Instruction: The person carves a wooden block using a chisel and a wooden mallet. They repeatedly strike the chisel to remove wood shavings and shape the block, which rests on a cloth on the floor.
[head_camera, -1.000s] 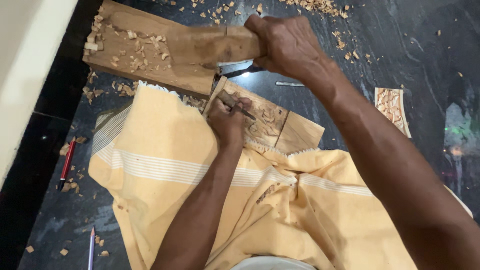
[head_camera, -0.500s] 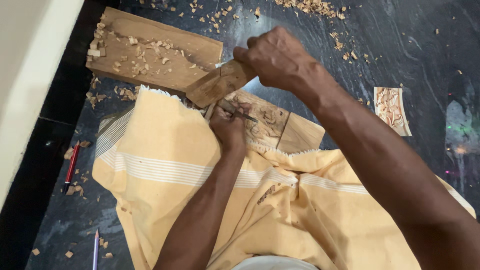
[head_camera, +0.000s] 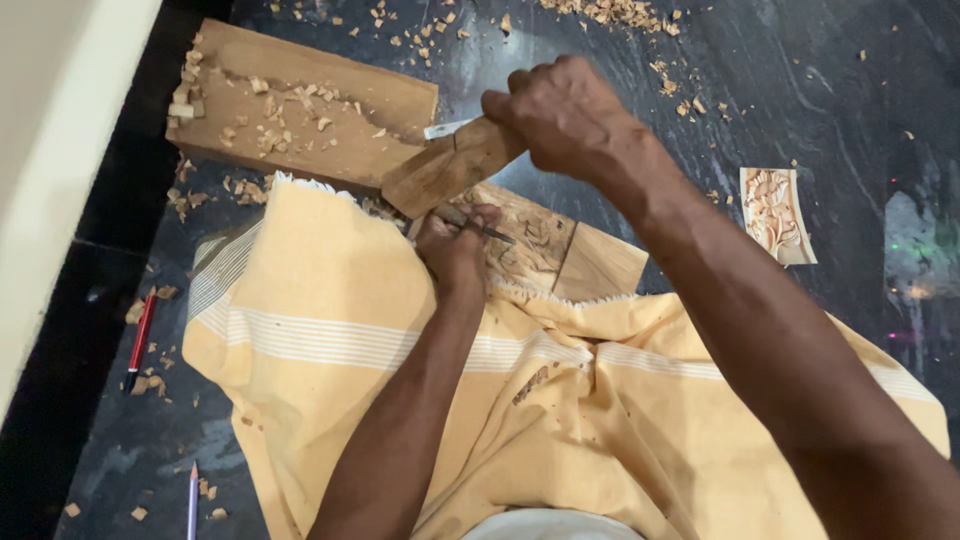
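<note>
My right hand (head_camera: 565, 115) grips a wooden mallet (head_camera: 445, 170), whose head hangs just above my left hand. My left hand (head_camera: 455, 245) is closed around a thin metal chisel (head_camera: 482, 229), its tip resting on a carved wooden panel (head_camera: 540, 245). The panel lies on the dark floor, partly under the edge of a yellow striped cloth (head_camera: 330, 330) that covers my lap.
A thick wooden plank (head_camera: 300, 105) littered with chips lies beyond the panel. A small carved piece (head_camera: 775, 213) sits at the right. A red pencil (head_camera: 140, 340) and another pencil (head_camera: 191, 500) lie on the left. Wood chips (head_camera: 610, 12) are scattered over the black stone floor (head_camera: 830, 90).
The mallet has swung down from its raised position near the plank to just above the chisel. My left hand has stayed on the chisel at the panel.
</note>
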